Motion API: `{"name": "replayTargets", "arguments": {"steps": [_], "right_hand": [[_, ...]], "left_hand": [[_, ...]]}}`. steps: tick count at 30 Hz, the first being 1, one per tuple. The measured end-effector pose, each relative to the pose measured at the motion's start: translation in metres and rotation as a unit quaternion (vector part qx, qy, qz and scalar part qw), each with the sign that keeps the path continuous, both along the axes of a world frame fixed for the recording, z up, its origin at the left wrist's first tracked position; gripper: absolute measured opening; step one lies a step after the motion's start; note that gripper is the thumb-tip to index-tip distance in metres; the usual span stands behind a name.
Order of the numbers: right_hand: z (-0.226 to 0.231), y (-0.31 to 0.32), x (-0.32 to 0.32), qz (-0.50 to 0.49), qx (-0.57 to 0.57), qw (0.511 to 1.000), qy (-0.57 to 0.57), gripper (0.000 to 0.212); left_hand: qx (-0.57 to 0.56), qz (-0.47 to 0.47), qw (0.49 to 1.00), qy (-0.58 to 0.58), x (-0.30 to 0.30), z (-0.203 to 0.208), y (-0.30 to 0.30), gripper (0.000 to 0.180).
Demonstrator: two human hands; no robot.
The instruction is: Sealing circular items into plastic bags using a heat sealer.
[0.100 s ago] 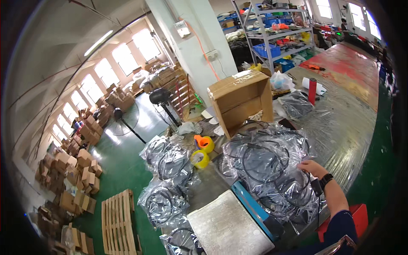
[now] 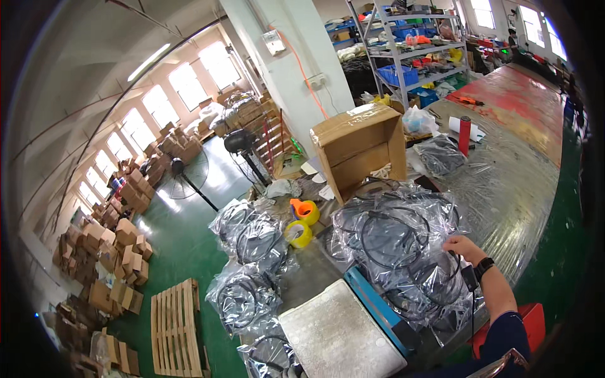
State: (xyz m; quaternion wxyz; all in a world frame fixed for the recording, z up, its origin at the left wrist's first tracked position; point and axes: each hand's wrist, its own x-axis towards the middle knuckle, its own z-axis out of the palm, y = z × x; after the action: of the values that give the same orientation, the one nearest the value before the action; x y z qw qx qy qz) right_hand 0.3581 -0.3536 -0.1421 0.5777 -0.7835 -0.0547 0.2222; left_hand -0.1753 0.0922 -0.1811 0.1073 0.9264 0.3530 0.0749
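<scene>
My right hand (image 2: 465, 249) is closed, fingertips pinched on what looks like the end of a black cable (image 2: 459, 269) at the right side of a pile. That pile is clear plastic bags (image 2: 394, 236) with coiled black cables inside. A small black box (image 2: 469, 278) with a cord running down hangs beside my wrist, just below the hand. More bagged cables (image 2: 242, 299) lie along the table's left edge. Between the two groups sits a scale with a worn metal plate (image 2: 343, 331) and a blue body (image 2: 378, 309). My left hand does not show.
An open cardboard box (image 2: 359, 154) stands on its side behind the pile. Two tape rolls (image 2: 298, 234) lie left of it. Farther back are a red bottle (image 2: 464, 135) and shelves (image 2: 403, 69). A red bin (image 2: 532, 327) is by my right arm; a wooden pallet (image 2: 176, 331) lies on the floor.
The view has shifted very slightly. My right hand stays at the same spot by the pile, and nothing else has visibly moved.
</scene>
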Motion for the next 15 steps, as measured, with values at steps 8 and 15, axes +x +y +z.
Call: {"name": "replayTargets", "arguments": {"steps": [8,15], "right_hand": [[0.032,0.012,-0.027,-0.073,0.024,0.987,0.138,0.020],[0.168,0.114,-0.037,-0.050,0.061,0.941,-0.329,0.023]], "left_hand": [[0.040,-0.006,0.998,-0.057,-0.041,-0.016,-0.001,0.043],[0.111,-0.014,0.993,-0.037,-0.059,0.029,0.008,0.034]]}}
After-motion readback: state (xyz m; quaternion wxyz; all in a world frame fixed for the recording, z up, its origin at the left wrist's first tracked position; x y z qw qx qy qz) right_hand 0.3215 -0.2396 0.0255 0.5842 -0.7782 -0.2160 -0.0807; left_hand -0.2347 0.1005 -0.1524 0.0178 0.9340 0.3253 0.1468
